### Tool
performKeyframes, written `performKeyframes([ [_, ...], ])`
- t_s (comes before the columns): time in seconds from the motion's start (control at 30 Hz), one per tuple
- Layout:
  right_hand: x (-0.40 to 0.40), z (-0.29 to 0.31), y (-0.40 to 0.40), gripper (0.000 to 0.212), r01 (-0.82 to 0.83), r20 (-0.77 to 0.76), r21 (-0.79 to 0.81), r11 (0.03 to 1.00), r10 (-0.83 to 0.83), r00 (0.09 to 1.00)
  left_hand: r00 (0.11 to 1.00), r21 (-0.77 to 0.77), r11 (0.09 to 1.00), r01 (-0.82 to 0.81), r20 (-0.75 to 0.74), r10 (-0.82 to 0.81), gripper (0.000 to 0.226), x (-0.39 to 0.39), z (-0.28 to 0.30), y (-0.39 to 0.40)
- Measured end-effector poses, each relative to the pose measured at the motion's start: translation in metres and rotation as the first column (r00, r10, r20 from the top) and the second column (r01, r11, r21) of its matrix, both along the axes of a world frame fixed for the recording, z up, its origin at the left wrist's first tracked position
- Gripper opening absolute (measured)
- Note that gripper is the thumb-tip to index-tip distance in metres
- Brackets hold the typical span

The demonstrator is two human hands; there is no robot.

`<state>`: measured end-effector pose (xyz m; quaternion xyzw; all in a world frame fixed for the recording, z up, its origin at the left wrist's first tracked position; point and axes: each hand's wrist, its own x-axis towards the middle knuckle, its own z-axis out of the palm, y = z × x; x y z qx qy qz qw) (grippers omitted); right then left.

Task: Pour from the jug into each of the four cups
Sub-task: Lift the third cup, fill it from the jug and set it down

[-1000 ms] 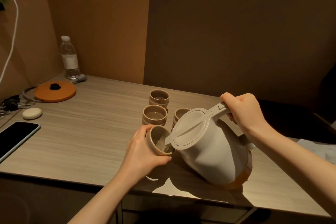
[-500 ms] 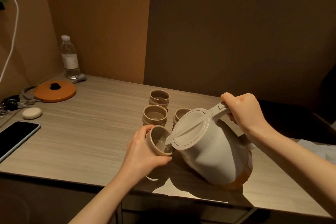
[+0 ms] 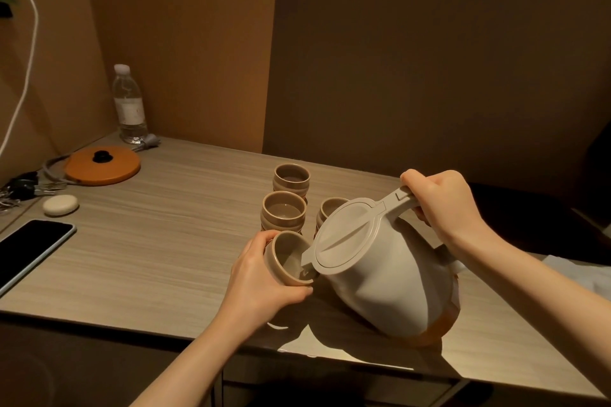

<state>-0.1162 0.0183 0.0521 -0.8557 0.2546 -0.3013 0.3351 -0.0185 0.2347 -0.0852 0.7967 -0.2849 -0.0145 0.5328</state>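
Right hand [image 3: 443, 205] has a full wraparound grip on the handle of the beige jug [image 3: 380, 277], which is tipped hard to the left with its lid on and the spout poking right into the mouth of the held cup [image 3: 287, 263]. Left hand [image 3: 261, 284] has its fingers curled round that cup, tilting it toward the spout just above the tabletop [image 3: 158, 241]. Some liquid shows at the bottom of it.

The other three cups stand just behind: the middle cup [image 3: 283, 211], the far cup [image 3: 292, 178], and the right cup [image 3: 327, 208], half hidden by the jug lid. Off to the left there's a phone [image 3: 29, 251], an orange lid [image 3: 102, 164] and a water bottle [image 3: 129, 106].
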Motion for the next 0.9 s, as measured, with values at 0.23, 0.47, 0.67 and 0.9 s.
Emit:
performKeyframes([
  [0.23, 0.0008, -0.0001, 0.0, 0.05, -0.003, -0.006, -0.006, 1.0, 0.003, 1.0, 1.0, 0.0, 1.0, -0.003, -0.024, 0.003, 0.088, 0.0, -0.0001, 0.0012],
  [0.47, 0.0029, -0.0016, -0.0019, 0.054, -0.004, -0.017, -0.02, 1.0, 0.003, 1.0, 0.999, 0.005, 1.0, -0.003, -0.034, 0.003, 0.088, -0.0006, -0.0018, 0.0011],
  [0.67, 0.0029, -0.0004, 0.0006, 0.05, -0.01, -0.012, -0.023, 1.0, 0.01, 1.0, 0.999, -0.005, 1.0, -0.003, -0.045, 0.002, 0.087, -0.0003, -0.003, 0.0027],
  [0.9, 0.0057, -0.0024, -0.0009, 0.05, -0.027, 0.004, -0.03, 0.999, 0.027, 1.0, 0.998, -0.012, 1.0, 0.0, -0.06, 0.0, 0.088, -0.0001, -0.005, 0.0032],
])
